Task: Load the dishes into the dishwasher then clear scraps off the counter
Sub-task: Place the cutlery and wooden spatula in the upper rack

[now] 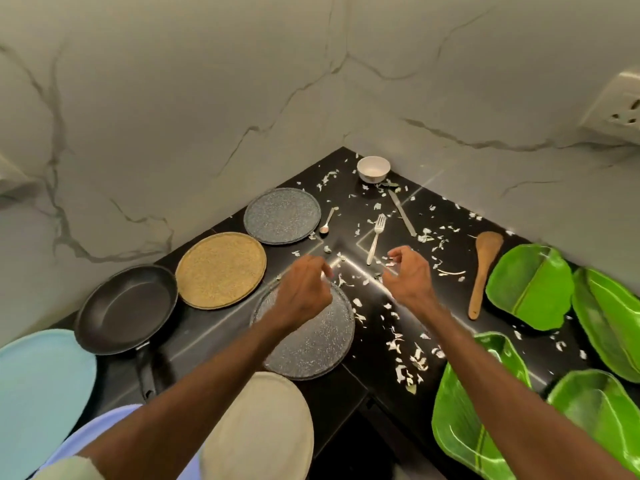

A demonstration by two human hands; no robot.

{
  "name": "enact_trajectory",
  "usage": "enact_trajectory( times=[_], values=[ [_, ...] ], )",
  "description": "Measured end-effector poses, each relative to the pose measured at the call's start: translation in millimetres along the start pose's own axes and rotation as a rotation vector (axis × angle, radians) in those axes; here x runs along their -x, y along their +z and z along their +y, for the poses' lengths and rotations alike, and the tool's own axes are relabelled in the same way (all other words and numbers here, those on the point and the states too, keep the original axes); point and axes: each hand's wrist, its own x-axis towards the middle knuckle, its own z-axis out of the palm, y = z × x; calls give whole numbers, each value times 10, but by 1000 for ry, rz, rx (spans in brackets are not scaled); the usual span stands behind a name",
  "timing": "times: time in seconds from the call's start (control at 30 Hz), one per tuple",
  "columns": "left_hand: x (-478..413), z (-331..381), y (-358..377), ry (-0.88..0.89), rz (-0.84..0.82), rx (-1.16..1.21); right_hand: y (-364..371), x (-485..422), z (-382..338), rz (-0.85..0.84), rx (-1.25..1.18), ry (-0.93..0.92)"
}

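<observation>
Pale vegetable scraps (408, 362) lie scattered over the black counter (377, 327). My left hand (304, 292) hovers over the near speckled grey plate (311, 348), its fingers curled with a small pale scrap (329, 271) pinched at the fingertips. My right hand (410, 277) hangs just above scraps at the counter's middle, fingers and thumb bent in a claw with a gap between them. A fork (375, 237) lies just beyond the hands, with a small spoon (327, 221), a knife (401, 213) and a white bowl (373, 169) farther back.
On the left sit a second grey plate (282, 216), a tan plate (220, 270), a black frying pan (126, 308), a light blue plate (38, 396) and a cream plate (263, 424). A wooden spatula (485, 268) and several green leaf-shaped plates (530, 289) lie on the right. Marble walls close the corner.
</observation>
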Motion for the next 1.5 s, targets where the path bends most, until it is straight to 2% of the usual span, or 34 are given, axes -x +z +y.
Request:
enact_trajectory(
  times=[0.27, 0.53, 0.67, 0.83, 0.97, 1.07, 1.17, 1.37, 1.5],
  values=[
    [-1059, -188, 617, -37, -52, -73, 427, -1044, 225, -49, 35, -55],
    [-1778, -239, 990, 17, -350, -312, 543, -2221, 139, -40, 63, -135],
    [-1819, -213, 1062, 21, -337, -393, 597, -2807, 39, -83, 221, -156],
    [-1849, -200, 1068, 61, -348, -436, 767, -3363, 101, -133, 288, -48],
    [-1882, -134, 1024, 20, -319, -410, 773, -3346, 137, -11, 108, -138],
    [-1953, -166, 989, -139, -96, -300, 687, -3051, 152, 55, -126, -176],
    [-2060, -234, 977, -225, 87, -345, 598, -2670, 255, 45, -248, -166],
    [-2234, -199, 1001, -390, -74, -569, 439, -2134, 435, 62, -263, -123],
    [-2213, -157, 1067, -393, -36, -566, 382, -1880, 525, 46, -260, -97]
  ],
)
